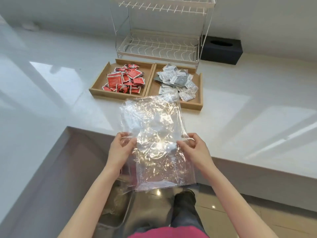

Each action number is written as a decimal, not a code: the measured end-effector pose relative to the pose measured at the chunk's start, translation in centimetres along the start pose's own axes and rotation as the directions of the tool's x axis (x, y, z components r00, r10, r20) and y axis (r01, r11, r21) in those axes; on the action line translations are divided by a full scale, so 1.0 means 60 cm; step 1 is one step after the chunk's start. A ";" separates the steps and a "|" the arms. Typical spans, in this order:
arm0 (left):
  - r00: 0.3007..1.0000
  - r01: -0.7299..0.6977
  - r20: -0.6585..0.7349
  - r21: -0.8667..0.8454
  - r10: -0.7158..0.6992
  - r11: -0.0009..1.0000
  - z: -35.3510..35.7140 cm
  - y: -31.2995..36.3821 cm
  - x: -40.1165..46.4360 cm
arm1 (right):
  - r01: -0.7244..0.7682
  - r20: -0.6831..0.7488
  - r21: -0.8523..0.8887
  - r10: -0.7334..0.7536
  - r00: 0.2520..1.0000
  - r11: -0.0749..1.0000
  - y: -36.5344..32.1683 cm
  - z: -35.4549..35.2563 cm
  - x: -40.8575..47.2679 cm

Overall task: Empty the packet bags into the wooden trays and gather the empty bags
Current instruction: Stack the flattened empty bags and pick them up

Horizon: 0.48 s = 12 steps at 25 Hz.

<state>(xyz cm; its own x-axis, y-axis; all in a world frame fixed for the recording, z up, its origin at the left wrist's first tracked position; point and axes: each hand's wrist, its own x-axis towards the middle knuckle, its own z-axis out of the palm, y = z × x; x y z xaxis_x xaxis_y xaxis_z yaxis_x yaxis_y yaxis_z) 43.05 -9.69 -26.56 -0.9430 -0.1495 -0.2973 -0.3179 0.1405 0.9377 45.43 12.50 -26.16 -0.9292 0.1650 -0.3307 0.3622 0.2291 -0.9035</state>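
Clear plastic bags [159, 148]: held up flat between both hands, above the counter's near edge; seemingly two sheets overlapped, a second edge showing lower left, exact count hard to tell through the glare; likely being squared together for gathering, no packets visible inside.
Left hand [120, 148]: pinching the left edge of the plastic, fingers curled round a crumpled fold.
Right hand [195, 146]: pinching the right edge, thumb over and fingers under, level with the other hand; spread grip probably meant to keep the flimsy film taut.
Wooden trays: two, side by side and touching, beyond the hands on the white counter [240, 117].
Left tray [101, 78]: ahead and left of the hands, holding a heap of red packets [125, 79], too many and too overlapped to count.
Right tray [199, 93]: straight ahead past the bags' far edge, holding a heap of grey-white packets [176, 79], likewise uncountable; colours kept separate, one per tray.
Wire rack [159, 45]: one, behind the trays.
Black box [221, 48]: one, far right of the rack.
Stage: emptying apparently done, gathering under way.
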 end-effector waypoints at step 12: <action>0.959 0.239 -0.168 0.056 -0.227 0.969 -0.152 -0.142 -0.109 | -0.042 0.162 -0.192 0.074 0.984 0.980 0.036 0.145 -0.090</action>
<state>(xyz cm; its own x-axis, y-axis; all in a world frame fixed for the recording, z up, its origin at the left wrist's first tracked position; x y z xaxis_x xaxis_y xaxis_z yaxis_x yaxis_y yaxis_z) 52.84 -18.82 -30.95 -0.8158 -0.3397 -0.4680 -0.5393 0.1549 0.8277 50.56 3.77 -28.68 -0.8994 0.0238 -0.4366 0.4084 0.4022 -0.8194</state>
